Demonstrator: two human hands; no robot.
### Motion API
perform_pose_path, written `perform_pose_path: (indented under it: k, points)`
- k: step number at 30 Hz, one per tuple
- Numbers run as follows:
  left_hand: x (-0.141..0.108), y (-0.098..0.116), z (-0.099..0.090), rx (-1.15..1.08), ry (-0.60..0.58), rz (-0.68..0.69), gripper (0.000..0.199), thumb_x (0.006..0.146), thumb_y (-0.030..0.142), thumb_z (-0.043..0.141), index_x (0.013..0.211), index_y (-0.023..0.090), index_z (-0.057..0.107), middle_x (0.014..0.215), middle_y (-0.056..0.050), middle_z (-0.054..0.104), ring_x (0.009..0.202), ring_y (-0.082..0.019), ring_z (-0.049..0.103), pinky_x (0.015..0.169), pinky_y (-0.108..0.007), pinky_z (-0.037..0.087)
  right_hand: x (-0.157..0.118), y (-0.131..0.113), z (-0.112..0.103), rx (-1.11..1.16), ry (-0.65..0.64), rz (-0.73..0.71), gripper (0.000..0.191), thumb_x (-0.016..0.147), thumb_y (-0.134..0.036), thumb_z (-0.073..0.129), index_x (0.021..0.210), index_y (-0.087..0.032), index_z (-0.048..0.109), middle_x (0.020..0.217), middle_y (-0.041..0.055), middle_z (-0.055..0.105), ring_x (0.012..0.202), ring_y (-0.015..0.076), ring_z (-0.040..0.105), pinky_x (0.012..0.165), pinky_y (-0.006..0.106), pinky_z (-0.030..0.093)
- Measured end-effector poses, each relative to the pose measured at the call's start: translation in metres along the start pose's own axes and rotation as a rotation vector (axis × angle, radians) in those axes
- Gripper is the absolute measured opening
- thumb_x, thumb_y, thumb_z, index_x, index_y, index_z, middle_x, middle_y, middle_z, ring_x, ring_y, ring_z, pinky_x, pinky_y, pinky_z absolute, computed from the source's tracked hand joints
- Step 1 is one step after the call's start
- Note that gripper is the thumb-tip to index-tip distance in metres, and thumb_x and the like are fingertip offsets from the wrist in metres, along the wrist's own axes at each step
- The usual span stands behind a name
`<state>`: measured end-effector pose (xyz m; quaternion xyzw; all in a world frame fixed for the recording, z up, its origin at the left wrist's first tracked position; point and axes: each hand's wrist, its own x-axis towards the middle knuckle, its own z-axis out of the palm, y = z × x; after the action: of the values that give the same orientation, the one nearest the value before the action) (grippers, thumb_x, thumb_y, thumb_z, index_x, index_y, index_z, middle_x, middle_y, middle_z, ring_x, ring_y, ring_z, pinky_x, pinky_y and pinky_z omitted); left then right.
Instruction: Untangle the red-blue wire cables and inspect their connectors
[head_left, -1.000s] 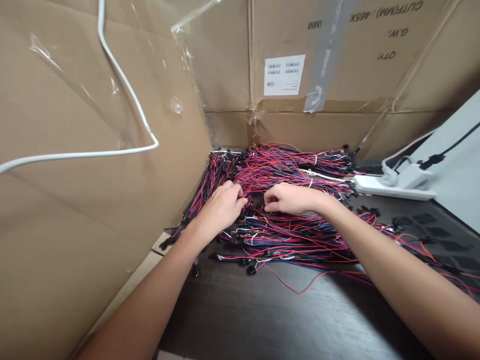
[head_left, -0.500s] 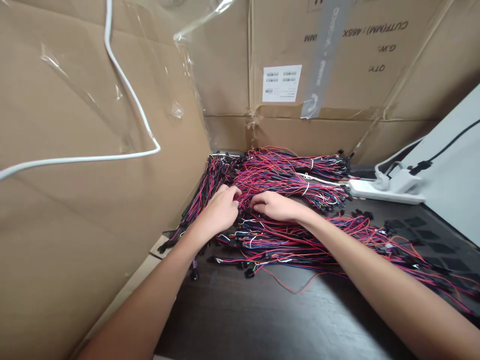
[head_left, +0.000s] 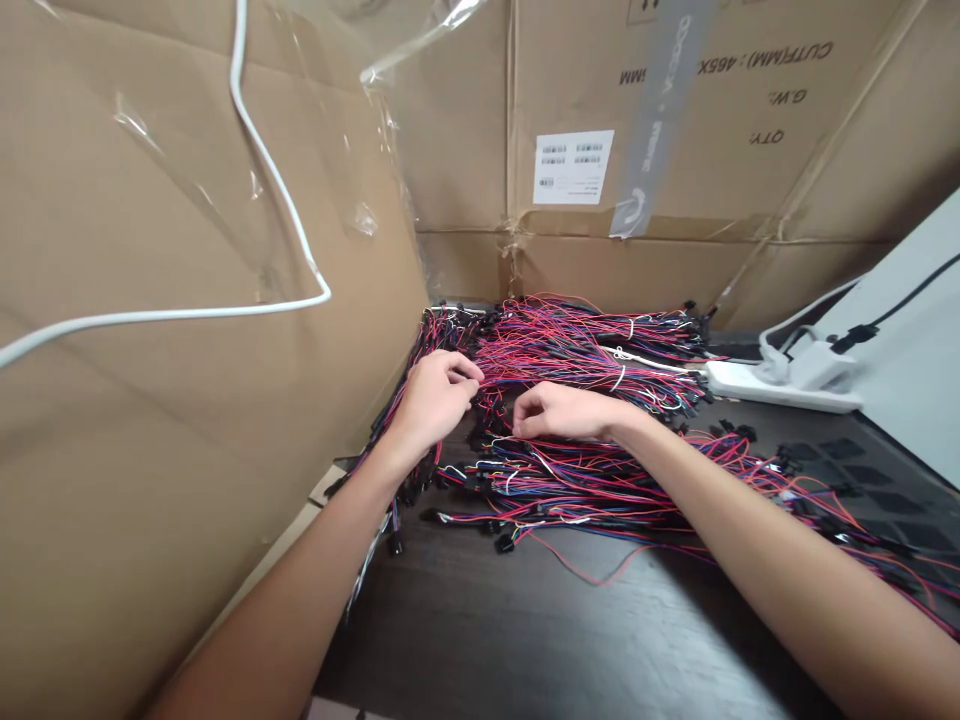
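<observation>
Wires [head_left: 547, 345] heaped mid-frame, the two hands now slightly farther apart over them.
At the heap's centre-left, the left hand [head_left: 435, 400] curls loosely and the right hand [head_left: 574, 410] bends inward; whether either grips a wire I cannot tell. A pale-streaked strand [head_left: 365, 568] newly shows lower left over the tabletop [head_left: 525, 640], suggesting a wire has been shifted.

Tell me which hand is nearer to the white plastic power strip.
The right hand. It is left of the white plastic power strip in the picture, apart from it; the left hand is farther left, beyond the right hand.
</observation>
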<state>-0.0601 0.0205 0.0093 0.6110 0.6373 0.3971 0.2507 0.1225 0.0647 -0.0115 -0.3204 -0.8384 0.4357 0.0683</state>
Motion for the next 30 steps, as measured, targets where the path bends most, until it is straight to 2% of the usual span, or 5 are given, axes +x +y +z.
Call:
perform_pose_path:
  k: [8, 13, 15, 20, 30]
  points:
    - [0.003, -0.007, -0.002, 0.239, 0.001, 0.281, 0.023, 0.065, -0.001, 0.053, 0.074, 0.014, 0.067, 0.096, -0.006, 0.062, 0.089, -0.016, 0.061, 0.086, -0.034, 0.050, 0.008, 0.000, 0.011, 0.019, 0.075, 0.009, 0.008, 0.073, -0.016, 0.062, 0.079, -0.012, 0.064, 0.075, 0.0022, 0.063, 0.067, 0.0131, 0.053, 0.065, 0.025, 0.039]
    - [0.000, -0.012, -0.008, 0.566, -0.499, 0.473, 0.060, 0.061, -0.006, 0.048, 0.114, 0.018, 0.062, 0.131, -0.010, 0.048, 0.129, -0.023, 0.039, 0.109, -0.042, 0.033, 0.009, 0.003, 0.010, 0.055, 0.141, 0.021, 0.015, 0.071, -0.014, 0.054, 0.081, -0.011, 0.065, 0.080, 0.0040, 0.065, 0.072, 0.0143, 0.054, 0.070, 0.026, 0.040]
    - [0.000, -0.015, -0.010, 0.640, -0.599, 0.488, 0.070, 0.061, -0.005, 0.050, 0.127, 0.020, 0.053, 0.141, -0.010, 0.040, 0.136, -0.024, 0.030, 0.112, -0.044, 0.029, 0.009, 0.004, 0.009, 0.072, 0.178, 0.032, 0.018, 0.072, -0.015, 0.050, 0.082, -0.011, 0.065, 0.082, 0.0056, 0.065, 0.074, 0.0147, 0.054, 0.072, 0.026, 0.041]
    - [0.007, -0.027, -0.010, 0.726, -0.516, 0.591, 0.050, 0.070, 0.001, 0.055, 0.113, 0.025, 0.062, 0.141, -0.005, 0.042, 0.132, -0.026, 0.033, 0.108, -0.048, 0.030, 0.007, -0.001, 0.005, 0.034, 0.163, 0.047, 0.017, 0.069, -0.014, 0.048, 0.077, -0.013, 0.063, 0.080, 0.0055, 0.064, 0.073, 0.0150, 0.054, 0.071, 0.026, 0.040]
    - [0.016, -0.028, -0.006, 0.586, -0.325, 0.596, 0.022, 0.083, 0.005, 0.046, 0.092, 0.018, 0.061, 0.099, -0.005, 0.060, 0.099, -0.018, 0.053, 0.093, -0.035, 0.042, 0.002, -0.007, 0.002, -0.108, 0.034, 0.058, 0.011, 0.070, -0.016, 0.047, 0.064, -0.014, 0.057, 0.060, -0.0008, 0.051, 0.054, 0.0105, 0.039, 0.052, 0.024, 0.031]
